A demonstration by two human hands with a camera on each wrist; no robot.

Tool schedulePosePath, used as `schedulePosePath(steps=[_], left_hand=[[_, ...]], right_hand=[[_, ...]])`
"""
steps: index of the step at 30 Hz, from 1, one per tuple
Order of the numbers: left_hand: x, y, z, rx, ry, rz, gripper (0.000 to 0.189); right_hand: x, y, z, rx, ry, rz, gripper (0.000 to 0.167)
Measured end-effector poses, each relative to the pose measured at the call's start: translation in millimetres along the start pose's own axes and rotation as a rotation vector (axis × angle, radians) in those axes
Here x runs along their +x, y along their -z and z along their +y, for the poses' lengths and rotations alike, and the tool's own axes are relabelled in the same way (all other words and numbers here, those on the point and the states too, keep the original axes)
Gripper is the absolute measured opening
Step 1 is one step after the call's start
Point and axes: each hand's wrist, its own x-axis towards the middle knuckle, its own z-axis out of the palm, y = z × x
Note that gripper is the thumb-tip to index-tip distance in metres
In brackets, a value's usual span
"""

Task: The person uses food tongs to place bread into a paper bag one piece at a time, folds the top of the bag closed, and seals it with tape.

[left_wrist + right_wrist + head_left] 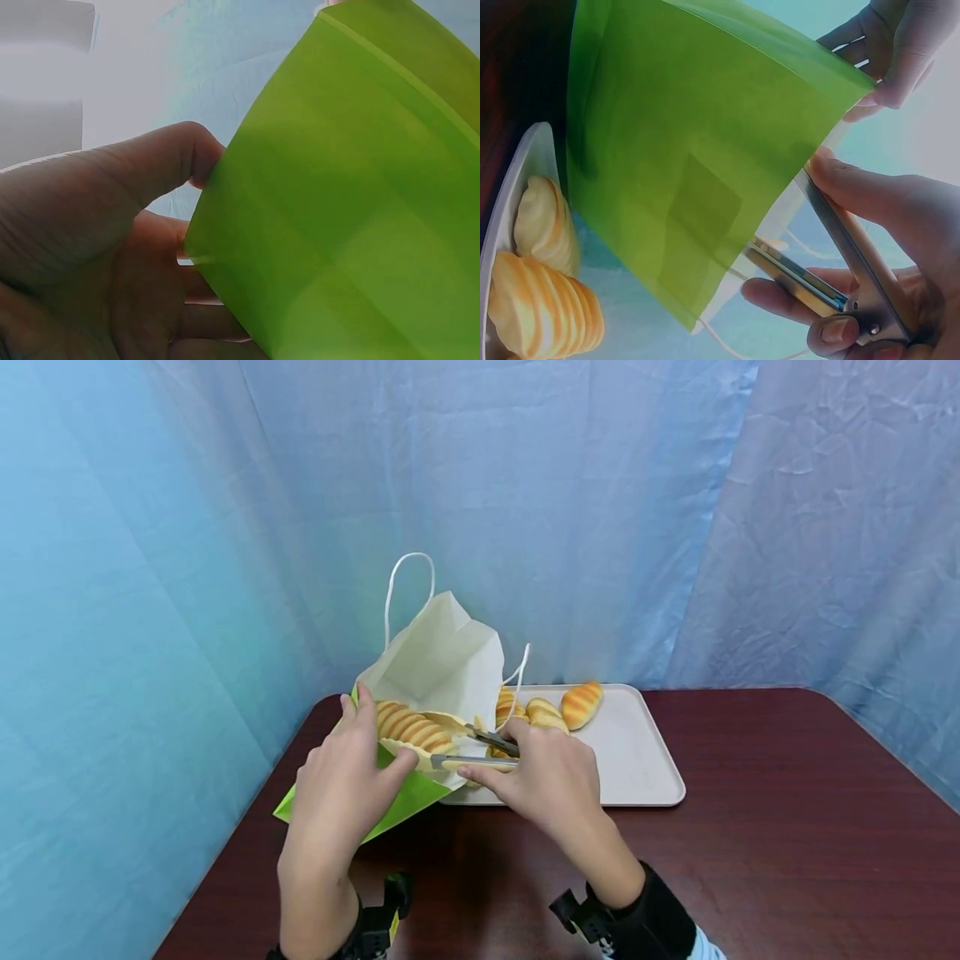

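My left hand (337,768) grips the rim of a paper bag (405,802), green outside and white inside, with white cord handles. The bag leans with its mouth toward me and the right. In my right hand (551,772) is a pair of metal tongs (862,262), held with thumb and fingers on its two arms. The tongs' far ends reach into the bag's mouth, where a striped bread roll (412,727) lies between them. In the right wrist view the green side of the bag hides that roll and the tong ends.
A white tray (637,768) stands behind and right of the bag on the dark red table (772,827). Several bread rolls (581,704) lie on its left part, partly hidden by the right hand and bag. Blue curtains (525,510) hang behind the table.
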Motion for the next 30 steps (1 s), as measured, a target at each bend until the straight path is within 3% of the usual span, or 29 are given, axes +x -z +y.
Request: schedulePosePath(steps=[20,30], left_hand=[[-0.5,-1.2,0.6,-0.006,-0.019,0.005,0.085],[-0.9,-0.7,0.5,-0.006,-0.019,-0.001,0.085]], right_hand=[[-1.7,-1.1,-2.5,-0.004,0.027,0.012,0.057],[-1.9,0.3,-2.6,0.030,0.048,-0.021,0.052]])
